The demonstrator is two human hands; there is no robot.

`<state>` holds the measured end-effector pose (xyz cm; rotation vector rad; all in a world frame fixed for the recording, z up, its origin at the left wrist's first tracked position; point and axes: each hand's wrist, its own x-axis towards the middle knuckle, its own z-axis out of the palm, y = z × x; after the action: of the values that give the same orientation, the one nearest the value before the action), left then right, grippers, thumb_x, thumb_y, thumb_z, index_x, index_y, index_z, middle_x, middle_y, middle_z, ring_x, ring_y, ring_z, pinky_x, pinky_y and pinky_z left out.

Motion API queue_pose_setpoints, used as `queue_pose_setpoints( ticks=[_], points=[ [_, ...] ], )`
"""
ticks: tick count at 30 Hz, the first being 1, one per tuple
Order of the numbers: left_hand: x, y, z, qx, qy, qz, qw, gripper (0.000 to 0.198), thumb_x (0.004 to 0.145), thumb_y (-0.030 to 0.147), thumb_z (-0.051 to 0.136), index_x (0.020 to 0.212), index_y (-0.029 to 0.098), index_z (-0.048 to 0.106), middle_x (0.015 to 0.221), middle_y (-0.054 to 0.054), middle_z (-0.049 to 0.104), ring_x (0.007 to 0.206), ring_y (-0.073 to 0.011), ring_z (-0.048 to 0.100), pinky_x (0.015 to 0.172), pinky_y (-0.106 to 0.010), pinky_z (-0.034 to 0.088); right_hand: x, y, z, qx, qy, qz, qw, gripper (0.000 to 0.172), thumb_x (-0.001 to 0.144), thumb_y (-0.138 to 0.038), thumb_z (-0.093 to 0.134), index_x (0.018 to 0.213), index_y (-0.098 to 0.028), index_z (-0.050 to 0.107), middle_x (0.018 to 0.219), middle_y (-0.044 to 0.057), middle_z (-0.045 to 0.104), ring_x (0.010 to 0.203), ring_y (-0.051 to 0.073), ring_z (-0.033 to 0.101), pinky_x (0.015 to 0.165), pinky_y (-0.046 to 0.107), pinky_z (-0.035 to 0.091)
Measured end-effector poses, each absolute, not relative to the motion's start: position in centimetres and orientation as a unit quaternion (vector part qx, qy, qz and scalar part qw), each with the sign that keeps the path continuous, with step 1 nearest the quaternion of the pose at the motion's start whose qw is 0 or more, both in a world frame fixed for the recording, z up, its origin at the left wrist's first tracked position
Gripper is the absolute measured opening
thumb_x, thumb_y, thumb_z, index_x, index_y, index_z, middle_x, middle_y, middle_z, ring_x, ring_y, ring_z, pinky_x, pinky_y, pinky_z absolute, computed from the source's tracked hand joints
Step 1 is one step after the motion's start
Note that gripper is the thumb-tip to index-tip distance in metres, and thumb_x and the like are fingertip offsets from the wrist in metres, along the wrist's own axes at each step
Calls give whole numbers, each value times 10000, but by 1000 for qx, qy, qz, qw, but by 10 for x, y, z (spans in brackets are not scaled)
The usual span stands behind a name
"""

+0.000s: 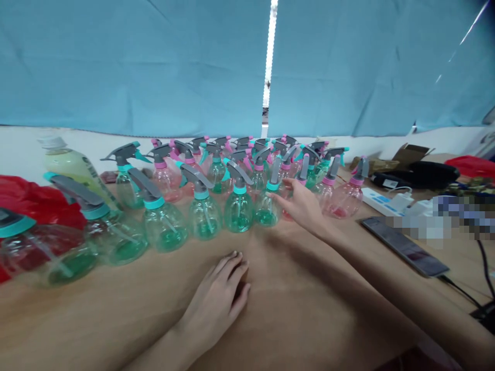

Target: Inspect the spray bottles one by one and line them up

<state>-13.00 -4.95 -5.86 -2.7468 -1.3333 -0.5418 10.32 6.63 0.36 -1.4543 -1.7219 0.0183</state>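
Note:
My right hand [303, 206] reaches to the right end of the front row, its thumb across the shoulder of a clear spray bottle [266, 212]. This bottle has a turquoise collar, a grey trigger head and a green base. The other fingers curl at its right side, partly hidden. My left hand [218, 291] rests palm down on the table, fingers loosely stretched and holding nothing visible. Left of the gripped bottle stands a similar green spray bottle [238, 211], one of several in a curved row. Pink-collared spray bottles, such as one at the right [347, 198], crowd behind.
A wooden table [270, 319] carries everything. At the left are a large bottle of pale yellow liquid [71, 165] and a red plastic bag [23, 196]. A phone [404, 246] with a cable, a power strip [382, 201] and a black case [415, 176] lie right.

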Motion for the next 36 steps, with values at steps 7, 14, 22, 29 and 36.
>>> queue_pose_setpoints(
  ticks=[7, 14, 22, 29, 36],
  points=[
    [-133, -49, -60, -884, -430, -183, 14, 328, 917, 244, 465, 1215, 151, 566, 1266, -122, 610, 1201, -274, 548, 989, -457, 484, 87, 77, -5, -611, -697, -13, 374, 448, 819, -617, 523, 958, -192, 554, 956, 125, 680, 900, 332, 644, 644, 381, 462],
    [-116, -45, -67, -835, -476, -259, -95, 393, 884, 251, 520, 1271, 215, 461, 1286, -108, 564, 1194, -268, 540, 995, -477, 470, 102, 58, 1, -575, -740, 9, 349, 331, 809, -526, 556, 893, -210, 508, 827, 83, 648, 740, 274, 623, 594, 348, 427],
    [-73, -43, -64, -778, -465, -356, -228, 796, 801, 345, 644, 1424, 211, 168, 1460, -165, 356, 1350, -306, 369, 1080, -553, 357, 137, -2, 7, -369, -842, 205, 336, 285, 822, -421, 608, 1025, -229, 553, 955, 22, 668, 798, 197, 616, 671, 323, 494],
    [-44, -46, -59, -813, -382, -365, -247, 821, 757, 318, 692, 1408, 230, 201, 1444, -148, 397, 1340, -322, 382, 1084, -573, 343, 151, -29, 22, -372, -832, 232, 341, 347, 764, -478, 689, 966, -213, 593, 845, 10, 650, 730, 169, 578, 628, 293, 463],
    [-26, -48, -54, -804, -415, -334, -265, 820, 735, 387, 719, 1384, 220, 247, 1404, -158, 439, 1302, -368, 422, 1032, -600, 379, 151, -20, 30, -379, -778, 252, 434, 526, 680, -511, 756, 1058, -204, 560, 839, 4, 602, 699, 154, 525, 585, 278, 403]
  ],
)
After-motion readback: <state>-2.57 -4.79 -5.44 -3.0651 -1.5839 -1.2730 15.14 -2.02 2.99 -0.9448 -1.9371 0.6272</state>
